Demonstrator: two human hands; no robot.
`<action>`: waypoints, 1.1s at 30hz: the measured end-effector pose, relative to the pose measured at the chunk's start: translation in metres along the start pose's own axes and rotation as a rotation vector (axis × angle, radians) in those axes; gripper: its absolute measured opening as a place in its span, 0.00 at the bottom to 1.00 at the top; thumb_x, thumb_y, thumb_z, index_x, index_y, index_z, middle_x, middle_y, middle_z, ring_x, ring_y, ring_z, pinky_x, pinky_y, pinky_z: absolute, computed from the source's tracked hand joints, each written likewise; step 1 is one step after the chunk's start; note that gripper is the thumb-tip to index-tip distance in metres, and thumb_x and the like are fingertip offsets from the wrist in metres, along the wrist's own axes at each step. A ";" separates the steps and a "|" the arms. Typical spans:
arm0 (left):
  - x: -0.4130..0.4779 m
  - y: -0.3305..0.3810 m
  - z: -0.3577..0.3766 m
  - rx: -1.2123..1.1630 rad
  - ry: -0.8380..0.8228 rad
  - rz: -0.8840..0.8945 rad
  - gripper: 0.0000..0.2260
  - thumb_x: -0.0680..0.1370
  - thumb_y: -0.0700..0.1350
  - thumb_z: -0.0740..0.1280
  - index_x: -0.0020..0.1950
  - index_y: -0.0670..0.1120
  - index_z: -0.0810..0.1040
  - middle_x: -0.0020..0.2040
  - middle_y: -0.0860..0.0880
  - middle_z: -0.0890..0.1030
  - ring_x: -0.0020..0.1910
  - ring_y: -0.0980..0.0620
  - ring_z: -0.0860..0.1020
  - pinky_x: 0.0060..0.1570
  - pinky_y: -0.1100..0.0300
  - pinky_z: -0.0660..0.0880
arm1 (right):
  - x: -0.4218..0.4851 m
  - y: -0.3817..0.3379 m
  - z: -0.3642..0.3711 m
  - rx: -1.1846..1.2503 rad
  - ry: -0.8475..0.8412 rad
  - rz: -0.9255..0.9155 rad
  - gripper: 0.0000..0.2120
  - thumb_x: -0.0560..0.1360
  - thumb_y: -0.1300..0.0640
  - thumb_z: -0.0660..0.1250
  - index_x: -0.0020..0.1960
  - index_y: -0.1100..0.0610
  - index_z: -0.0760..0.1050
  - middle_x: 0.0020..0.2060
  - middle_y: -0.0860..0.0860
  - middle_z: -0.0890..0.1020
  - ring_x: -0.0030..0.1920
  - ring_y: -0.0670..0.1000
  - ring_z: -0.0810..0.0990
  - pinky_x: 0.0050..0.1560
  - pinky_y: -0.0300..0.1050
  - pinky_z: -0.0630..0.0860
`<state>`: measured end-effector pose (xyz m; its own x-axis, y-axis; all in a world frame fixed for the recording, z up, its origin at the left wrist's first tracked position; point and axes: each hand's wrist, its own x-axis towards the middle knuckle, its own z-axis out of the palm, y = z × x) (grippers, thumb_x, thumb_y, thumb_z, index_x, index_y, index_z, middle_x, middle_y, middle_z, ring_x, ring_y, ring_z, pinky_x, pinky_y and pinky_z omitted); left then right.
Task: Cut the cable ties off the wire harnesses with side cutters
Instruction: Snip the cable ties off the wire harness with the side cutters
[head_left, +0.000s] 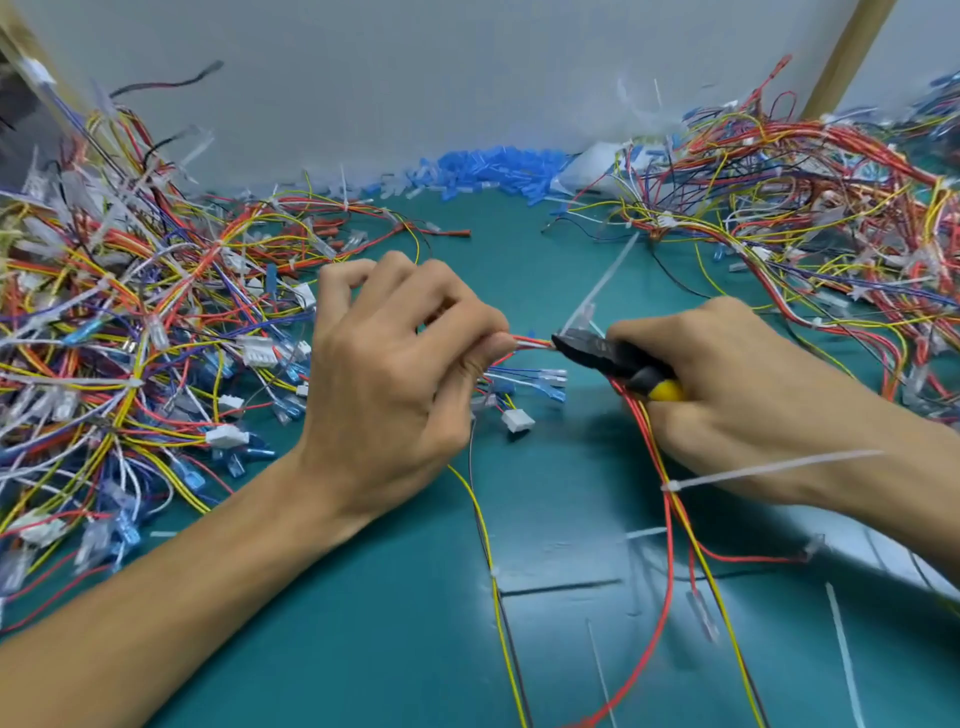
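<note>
Teal mat (395, 649) — wire heaps (130, 322) either side — meets grey wall (415, 78).

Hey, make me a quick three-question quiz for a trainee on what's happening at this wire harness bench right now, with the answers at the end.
1. Which hand holds the side cutters? A) the left hand B) the right hand C) neither
2. True or false: the cutter tips sit at a cable tie on the wire bundle that the left hand pinches.
3. Fill in: the loose pile at the back of the green mat is made of ____ plastic sleeves.
Key: 1 B. 2 true. 3 blue.
</note>
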<state>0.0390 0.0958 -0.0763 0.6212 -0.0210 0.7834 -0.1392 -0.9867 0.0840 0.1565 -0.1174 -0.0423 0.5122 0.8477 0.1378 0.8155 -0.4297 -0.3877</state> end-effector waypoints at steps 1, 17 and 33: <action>0.000 -0.002 0.001 -0.037 -0.006 -0.026 0.11 0.85 0.48 0.67 0.45 0.45 0.84 0.42 0.51 0.78 0.43 0.46 0.73 0.51 0.51 0.61 | 0.001 0.002 0.000 0.010 0.028 0.001 0.11 0.74 0.57 0.63 0.34 0.50 0.66 0.25 0.52 0.64 0.33 0.61 0.64 0.32 0.54 0.63; -0.004 -0.009 0.007 -0.108 -0.054 -0.102 0.09 0.81 0.45 0.70 0.41 0.46 0.81 0.39 0.52 0.77 0.41 0.47 0.71 0.43 0.47 0.66 | 0.026 0.032 0.021 0.922 0.692 0.147 0.15 0.81 0.50 0.71 0.40 0.56 0.73 0.35 0.52 0.78 0.38 0.50 0.78 0.46 0.48 0.76; -0.004 -0.014 0.006 -0.146 -0.050 -0.135 0.09 0.80 0.44 0.71 0.40 0.45 0.81 0.38 0.51 0.77 0.40 0.47 0.71 0.42 0.44 0.67 | 0.018 0.038 0.022 0.485 0.448 0.066 0.18 0.77 0.43 0.68 0.46 0.60 0.77 0.37 0.63 0.76 0.39 0.65 0.74 0.42 0.63 0.74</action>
<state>0.0432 0.1091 -0.0841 0.6787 0.0982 0.7278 -0.1600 -0.9475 0.2770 0.1905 -0.1109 -0.0746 0.7045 0.5684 0.4249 0.6187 -0.1987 -0.7600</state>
